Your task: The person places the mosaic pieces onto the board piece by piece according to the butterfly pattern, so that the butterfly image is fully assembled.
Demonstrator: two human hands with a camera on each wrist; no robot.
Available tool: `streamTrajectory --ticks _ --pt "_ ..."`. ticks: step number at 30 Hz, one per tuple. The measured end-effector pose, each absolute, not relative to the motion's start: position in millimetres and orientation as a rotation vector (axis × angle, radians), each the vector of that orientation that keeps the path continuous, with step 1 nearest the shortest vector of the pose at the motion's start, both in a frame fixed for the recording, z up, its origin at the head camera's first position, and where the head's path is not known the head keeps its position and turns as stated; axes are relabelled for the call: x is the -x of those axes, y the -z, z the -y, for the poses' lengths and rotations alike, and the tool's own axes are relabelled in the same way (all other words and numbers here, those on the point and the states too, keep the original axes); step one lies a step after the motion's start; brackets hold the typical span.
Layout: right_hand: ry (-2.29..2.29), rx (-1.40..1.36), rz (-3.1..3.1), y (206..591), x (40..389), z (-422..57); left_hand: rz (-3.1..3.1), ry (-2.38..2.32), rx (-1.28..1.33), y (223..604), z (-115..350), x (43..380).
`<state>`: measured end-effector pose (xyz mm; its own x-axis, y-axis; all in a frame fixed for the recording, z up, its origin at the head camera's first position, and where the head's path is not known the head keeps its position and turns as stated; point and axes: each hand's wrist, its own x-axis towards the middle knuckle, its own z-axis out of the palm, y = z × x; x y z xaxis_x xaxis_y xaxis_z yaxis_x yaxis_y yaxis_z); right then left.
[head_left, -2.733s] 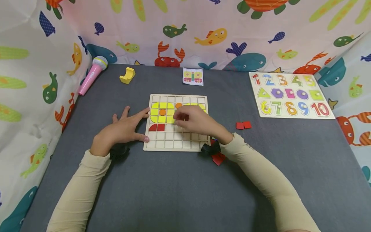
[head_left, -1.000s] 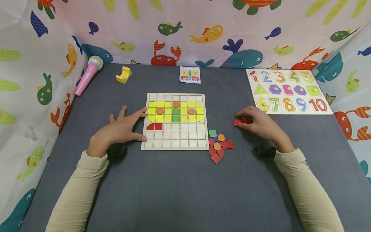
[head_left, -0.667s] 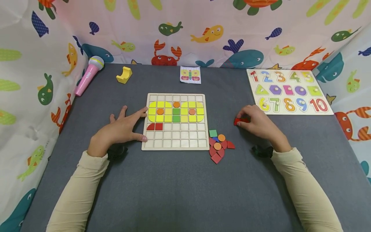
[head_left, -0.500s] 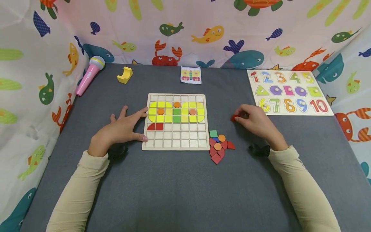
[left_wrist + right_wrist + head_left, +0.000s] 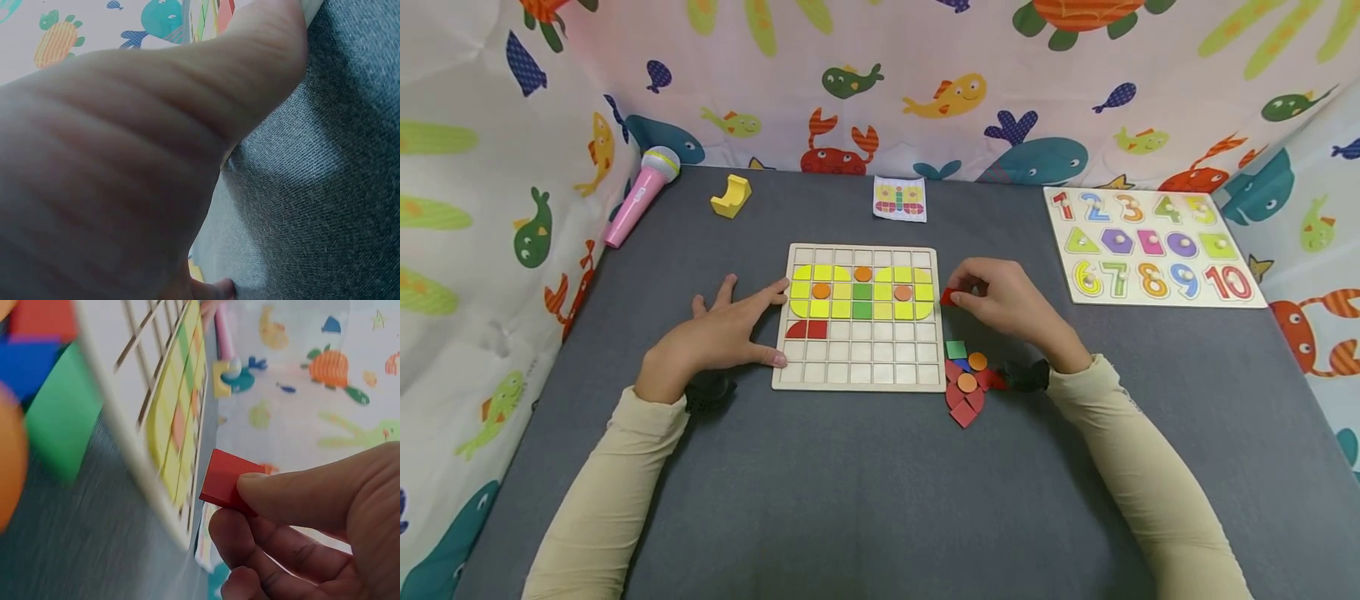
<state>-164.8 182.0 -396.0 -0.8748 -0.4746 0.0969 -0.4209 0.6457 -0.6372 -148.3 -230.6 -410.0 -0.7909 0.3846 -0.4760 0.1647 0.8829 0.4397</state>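
My right hand (image 5: 1011,304) pinches a red square tile (image 5: 225,478) between thumb and fingers, just off the right edge of a wooden grid board (image 5: 859,387). I cannot tell whether a second tile is behind it. My left hand (image 5: 711,337) rests at the board's left edge, fingers spread, with index finger and thumb touching the rim. On the board, yellow tiles (image 5: 822,309), orange discs (image 5: 863,273) and green squares (image 5: 862,310) fill part of the upper rows. Two red tiles (image 5: 807,330) sit at the left of the row below.
Loose red, orange, blue and green tiles (image 5: 964,414) lie by the board's lower right corner. Behind it is a small pattern card (image 5: 899,199). A number puzzle (image 5: 1157,294), a yellow block (image 5: 731,197) and a pink toy microphone (image 5: 642,196) stand farther out.
My right hand went from over the board to two red squares on the right, picked up red there, and came back left to the board's edge. The left hand stayed in place.
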Motion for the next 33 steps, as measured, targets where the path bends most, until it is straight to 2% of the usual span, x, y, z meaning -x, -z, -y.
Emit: streamTrajectory --ticks 19,33 --pt "1.083 0.993 -2.572 392.3 167.2 -91.3 -2.486 -0.520 -0.416 409.9 231.1 148.6" --pt "0.924 1.084 -2.551 405.9 164.9 -47.1 -2.488 -0.510 -0.393 410.3 230.9 148.5"
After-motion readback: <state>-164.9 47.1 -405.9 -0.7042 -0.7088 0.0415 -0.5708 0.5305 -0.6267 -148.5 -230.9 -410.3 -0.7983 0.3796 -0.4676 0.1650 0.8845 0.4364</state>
